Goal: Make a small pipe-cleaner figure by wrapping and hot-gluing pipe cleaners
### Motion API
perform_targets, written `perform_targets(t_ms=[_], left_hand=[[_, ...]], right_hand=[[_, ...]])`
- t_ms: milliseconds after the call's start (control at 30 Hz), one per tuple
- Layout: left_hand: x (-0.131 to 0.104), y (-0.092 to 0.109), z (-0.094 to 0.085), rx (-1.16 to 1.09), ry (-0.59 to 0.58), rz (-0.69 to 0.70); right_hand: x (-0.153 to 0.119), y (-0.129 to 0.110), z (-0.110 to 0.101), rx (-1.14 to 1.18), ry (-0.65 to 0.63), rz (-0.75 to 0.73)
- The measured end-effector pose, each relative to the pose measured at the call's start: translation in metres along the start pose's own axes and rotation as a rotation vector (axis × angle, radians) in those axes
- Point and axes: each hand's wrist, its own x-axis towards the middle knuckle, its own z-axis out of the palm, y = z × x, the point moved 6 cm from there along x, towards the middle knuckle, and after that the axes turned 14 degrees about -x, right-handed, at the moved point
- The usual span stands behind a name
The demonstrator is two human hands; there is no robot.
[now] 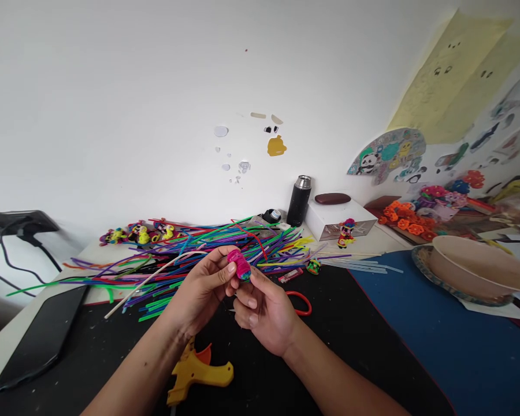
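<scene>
A small coil of fuzzy pink pipe cleaner (239, 263) with a blue-green end is held up over the black mat (329, 346). My left hand (199, 294) pinches its left side between thumb and fingers. From the right, the thumb and fingers of my right hand (271, 323) close on its lower, blue-green end. Beneath my left forearm lies a yellow hot glue gun (197, 374), partly covered. A red looped handle (308, 303), likely of scissors, shows behind my right hand; the rest is hidden. Loose pipe cleaners (225, 238) in many colours spread behind both hands.
Small pipe-cleaner figures (144, 233) sit at the back left, another figure (346, 233) by a white box (342, 215). A black flask (299, 201) stands near the wall. A pink lighter (290, 275), a bowl (481, 268) and a black phone-like slab (41, 335) lie around.
</scene>
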Motion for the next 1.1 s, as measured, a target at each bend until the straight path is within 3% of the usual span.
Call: perform_targets(t_ms=[600,1100], left_hand=[[-0.0012,0.0019,0.0042,0.018,-0.037,0.022],[0.0001,0.0033,0.0005,0.036,0.013,0.046]], right_hand=[[0.0008,0.0037,-0.0018,0.001,0.009,0.037],[0.0028,0.0059,-0.0062,-0.005,0.064,0.057]])
